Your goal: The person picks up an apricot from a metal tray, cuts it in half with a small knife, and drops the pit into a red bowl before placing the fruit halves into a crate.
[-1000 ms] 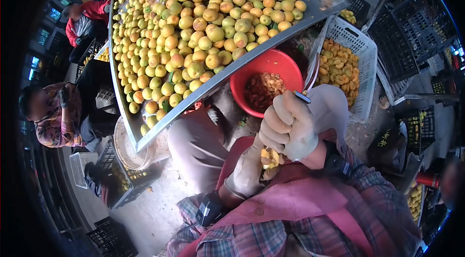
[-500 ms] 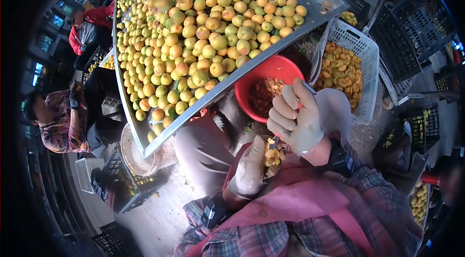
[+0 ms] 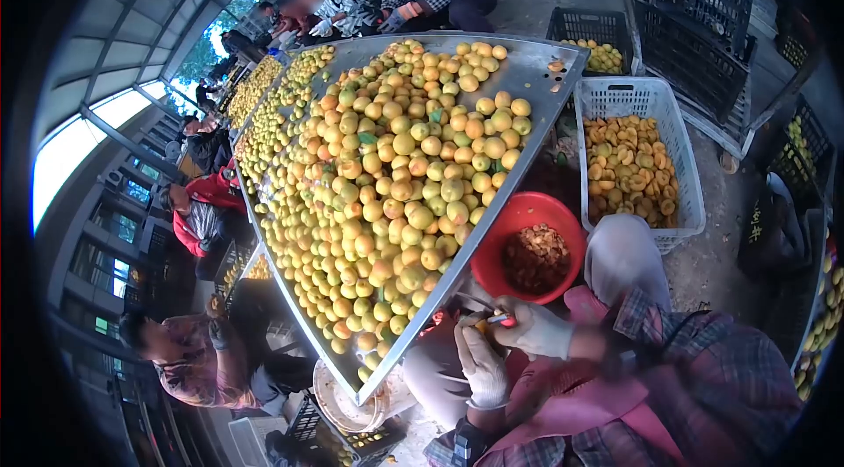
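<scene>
In front of my lap, my left hand (image 3: 481, 368), in a pale glove, is closed around a yellow-orange apricot (image 3: 482, 326), mostly covered by the fingers. My right hand (image 3: 538, 329), gloved too, presses against that fruit and grips a small red-handled tool (image 3: 505, 320); its working end is hidden. Just beyond the hands stands a red basin (image 3: 567, 271) with brown apricot pits (image 3: 538, 249) in it. A metal table (image 3: 519, 184) heaped with whole apricots (image 3: 387, 194) slopes away on the left.
A white crate (image 3: 690, 203) of split apricots (image 3: 629, 168) stands right of the basin. Below the table corner is a whitish bucket (image 3: 352, 405). Black crates (image 3: 694, 54) are stacked at the right. Co-workers sit along the table, one in a patterned shirt (image 3: 198, 366) at the left.
My view has tilted up and left. My raised right hand has come down to meet the left. The loose fruit pieces in my left hand no longer show; an apricot is there now.
</scene>
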The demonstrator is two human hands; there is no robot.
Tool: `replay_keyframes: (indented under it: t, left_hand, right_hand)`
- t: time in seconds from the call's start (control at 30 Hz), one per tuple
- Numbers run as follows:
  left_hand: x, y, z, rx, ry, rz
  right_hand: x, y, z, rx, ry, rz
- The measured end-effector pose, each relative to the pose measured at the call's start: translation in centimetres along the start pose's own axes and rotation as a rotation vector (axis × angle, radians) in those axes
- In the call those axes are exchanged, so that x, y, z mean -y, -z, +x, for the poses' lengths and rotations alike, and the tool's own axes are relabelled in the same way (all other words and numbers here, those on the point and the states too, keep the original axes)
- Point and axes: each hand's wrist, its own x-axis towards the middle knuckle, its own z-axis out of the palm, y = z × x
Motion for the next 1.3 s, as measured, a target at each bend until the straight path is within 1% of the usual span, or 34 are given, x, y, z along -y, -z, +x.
replay_keyframes:
  t: [0.03, 0.07, 0.1, 0.13, 0.17, 0.23, 0.27, 0.33, 0.37, 0.43, 0.47, 0.53, 0.57, 0.6, 0.67, 0.7, 0.73, 0.77, 0.8, 0.83, 0.87, 0.9, 0.93, 0.97, 1.0, 1.03, 1.07, 1.1, 1.13, 1.17, 1.2, 1.23, 1.27, 1.3]
  left_hand:
    - [0.0, -0.1, 0.0, 0.015, -0.034, 0.072]
    - [0.4, 0.1, 0.1, 0.014, -0.037, 0.069]
    - [1.2, 0.5, 0.4, 0.014, -0.043, 0.088]
    - [1.6, 0.7, 0.6, 0.016, -0.051, 0.109]
    - [1.6, 0.6, 0.6, 0.020, -0.056, 0.111]
    - [1.4, 0.4, 0.5, 0.034, -0.005, 0.042]
    - [1.2, 0.4, 0.5, 0.038, -0.006, 0.045]
    - [0.8, 0.3, 0.5, 0.036, 0.073, -0.022]
    - [1.2, 0.4, 0.7, 0.037, 0.071, -0.024]
    - [1.8, 0.6, 1.2, 0.004, 0.077, -0.129]
    - [2.0, 0.7, 1.3, 0.000, 0.077, -0.131]
    - [1.2, -0.1, 1.3, -0.117, 0.151, -0.338]
    - [0.9, 0.3, 1.1, -0.078, 0.179, -0.339]
    - [0.9, 0.3, 1.2, -0.083, 0.181, -0.344]
    - [0.9, 0.2, 1.4, -0.084, 0.215, -0.377]
    - [0.9, 0.6, 1.4, -0.001, 0.234, -0.338]
    - [1.1, 0.6, 1.4, -0.001, 0.242, -0.338]
    - [1.4, 0.6, 1.4, 0.030, 0.212, -0.320]
    - [1.7, 0.5, 1.4, 0.062, 0.179, -0.304]
    - [2.2, 0.2, 1.5, 0.045, 0.142, -0.283]
    - [2.1, 0.2, 1.4, 0.048, 0.145, -0.286]
    - [1.7, 0.3, 1.3, 0.082, 0.141, -0.248]
    - [1.4, 0.4, 1.1, 0.115, 0.137, -0.209]
    - [1.3, 0.7, 1.0, 0.122, 0.148, -0.105]
    - [1.1, 0.7, 0.9, 0.123, 0.150, -0.106]
    - [0.9, 0.6, 0.8, 0.147, 0.135, -0.071]
    - [0.8, 0.5, 0.8, 0.172, 0.118, -0.036]
    - [0.9, 0.6, 1.0, 0.173, 0.118, -0.040]
    - [1.2, 0.8, 1.1, 0.194, 0.139, -0.118]
    - [1.3, 0.9, 1.2, 0.216, 0.160, -0.196]
    - [1.3, 0.7, 1.2, 0.218, 0.161, -0.201]
    - [1.2, 0.5, 1.1, 0.182, 0.160, -0.224]
    - [1.0, 0.1, 1.1, 0.151, 0.160, -0.248]
    - [0.4, 0.2, 1.0, 0.132, 0.187, -0.209]
  right_hand:
    - [-0.7, 0.0, 0.2, -0.003, -0.033, 0.082]
    - [-2.4, 0.5, 1.0, -0.002, -0.031, 0.079]
    - [-4.6, 1.2, 2.2, 0.105, -0.068, 0.147]
    - [-5.0, 1.4, 2.8, 0.211, -0.101, 0.215]
    - [-5.6, 1.0, 2.7, 0.209, -0.094, 0.215]
    - [-4.9, 0.1, 2.1, -0.233, 0.458, -0.374]
    - [-4.9, 0.2, 2.0, -0.237, 0.460, -0.372]
    - [-4.9, 0.7, 1.9, -0.269, 0.735, -0.827]
    - [-4.8, 0.8, 2.1, -0.270, 0.737, -0.829]
    - [-4.4, 1.1, 2.6, -0.014, -0.043, 0.543]
    - [-4.1, 1.5, 3.0, -0.011, -0.045, 0.541]
    - [-3.0, 2.9, 4.1, -0.225, -0.175, 0.501]
    - [-2.8, 4.0, 4.0, -0.133, -0.121, 0.813]
    - [-7.8, 5.4, 6.6, 0.164, 0.025, 1.276]
    - [-0.3, 4.3, 2.7, -0.287, 0.053, 0.167]
    - [1.3, 3.6, 2.1, -0.260, -0.020, 0.094]
    - [2.2, 3.4, 1.7, -0.235, -0.096, 0.024]
    - [2.8, 4.0, 1.5, -0.056, -0.387, 0.432]
    - [-1.8, 3.1, 2.6, 0.029, -0.167, 0.512]
    - [-0.6, 2.9, 1.9, 0.054, -0.257, 0.403]
    - [0.6, 2.7, 1.2, 0.081, -0.345, 0.292]
    - [-3.1, 2.2, 2.2, 0.120, -0.265, 0.352]
    - [-3.3, 2.7, 2.1, 0.118, -0.268, 0.351]
    - [-3.3, 3.2, 2.1, 0.228, -0.241, 0.285]
    - [-3.4, 3.6, 2.1, 0.337, -0.213, 0.218]
    - [-4.2, 4.1, 2.3, 0.431, -0.095, 0.121]
    - [-4.5, 4.0, 2.3, 0.430, -0.096, 0.119]
    - [-4.5, 3.9, 2.3, 0.385, -0.171, 0.300]
    - [-3.3, 3.8, 2.1, 0.337, -0.246, 0.480]
    - [-1.9, 4.2, 1.7, 0.246, -0.300, 0.412]
    - [0.6, 4.5, 1.0, 0.154, -0.352, 0.344]
    - [1.3, 5.3, 1.5, 0.168, -0.164, 0.216]
    - [2.5, 6.8, 0.6, 0.059, -0.291, 0.373]
    - [3.4, 7.9, 0.5, -0.049, -0.316, 0.442]
